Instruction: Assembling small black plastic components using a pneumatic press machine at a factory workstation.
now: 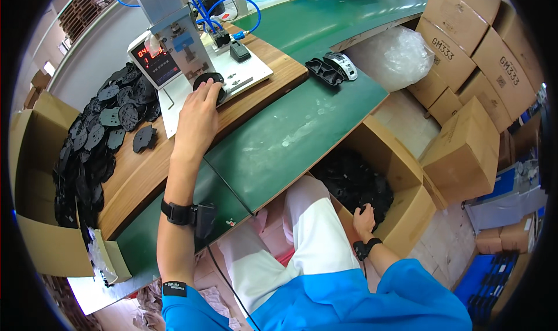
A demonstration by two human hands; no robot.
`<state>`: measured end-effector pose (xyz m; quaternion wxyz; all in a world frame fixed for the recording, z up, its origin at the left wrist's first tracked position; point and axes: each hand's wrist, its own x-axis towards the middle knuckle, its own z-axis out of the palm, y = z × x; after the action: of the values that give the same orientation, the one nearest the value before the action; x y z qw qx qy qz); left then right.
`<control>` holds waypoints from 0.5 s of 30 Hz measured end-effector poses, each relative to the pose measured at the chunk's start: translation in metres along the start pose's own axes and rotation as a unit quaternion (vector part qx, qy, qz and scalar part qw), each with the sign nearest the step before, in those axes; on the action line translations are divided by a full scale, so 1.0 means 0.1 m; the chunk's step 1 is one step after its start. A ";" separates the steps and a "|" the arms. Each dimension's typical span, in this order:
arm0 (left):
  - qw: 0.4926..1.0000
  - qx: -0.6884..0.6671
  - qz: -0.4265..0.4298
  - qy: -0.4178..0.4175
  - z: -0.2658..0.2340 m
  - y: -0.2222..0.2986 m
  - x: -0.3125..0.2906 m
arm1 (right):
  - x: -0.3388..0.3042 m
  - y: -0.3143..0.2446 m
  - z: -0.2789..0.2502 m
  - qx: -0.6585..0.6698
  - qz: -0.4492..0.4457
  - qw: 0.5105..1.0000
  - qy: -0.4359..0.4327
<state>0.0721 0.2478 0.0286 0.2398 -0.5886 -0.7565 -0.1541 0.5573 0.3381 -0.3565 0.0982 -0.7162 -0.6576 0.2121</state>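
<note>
My left hand (pixel 200 110) reaches to a bench-top press (pixel 181 43), its fingers closed over the edge of a round black plastic part (pixel 210 78) at the front of the press's white base. Down at my right side, my right hand (pixel 364 219) is inside an open cardboard box (pixel 414 212), fingers curled against a dark heap of black plastic parts (pixel 351 177). It seems to grip one of them, though the dark heap blurs its outline. Left of the press, many flat, round black plastic pieces (pixel 119 107) lie piled, with a single piece (pixel 145 139) apart from them.
A control box with a red display (pixel 154 60) stands beside the press, and blue air hoses (pixel 250 2) run behind it. A black and silver housing pair (pixel 331 69) lies on the green table (pixel 279 139). Stacked cartons (pixel 459 46) and a clear plastic bag (pixel 389 57) are at right.
</note>
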 end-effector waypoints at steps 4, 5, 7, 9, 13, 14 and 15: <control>0.999 -0.026 -0.018 -0.015 0.03 0.00 -0.02 | 0.02 0.04 0.01 -0.002 -0.009 1.000 0.005; 1.000 -0.018 -0.005 0.023 0.09 0.02 -0.04 | 0.03 0.03 0.00 0.002 -0.013 1.000 0.007; 0.998 -0.013 0.005 0.062 0.10 0.03 -0.06 | 0.01 0.07 -0.01 -0.005 -0.016 1.000 0.009; 0.997 -0.043 -0.021 0.060 0.08 0.05 -0.09 | 0.04 0.08 0.02 -0.007 -0.016 1.000 0.018; 0.994 -0.036 -0.071 0.081 0.06 0.08 -0.07 | 0.05 0.08 0.12 0.000 -0.030 1.000 0.006; 0.992 -0.041 -0.079 0.087 0.09 0.09 -0.09 | 0.01 0.09 0.13 0.010 -0.031 0.999 0.007; 0.991 -0.053 -0.076 0.101 0.14 0.09 -0.13 | 0.01 0.12 0.10 0.003 -0.037 0.999 0.014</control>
<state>0.0807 0.2472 0.0094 0.2710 -0.5229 -0.7615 -0.2706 0.5634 0.3361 -0.3704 0.1173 -0.6936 -0.6819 0.2002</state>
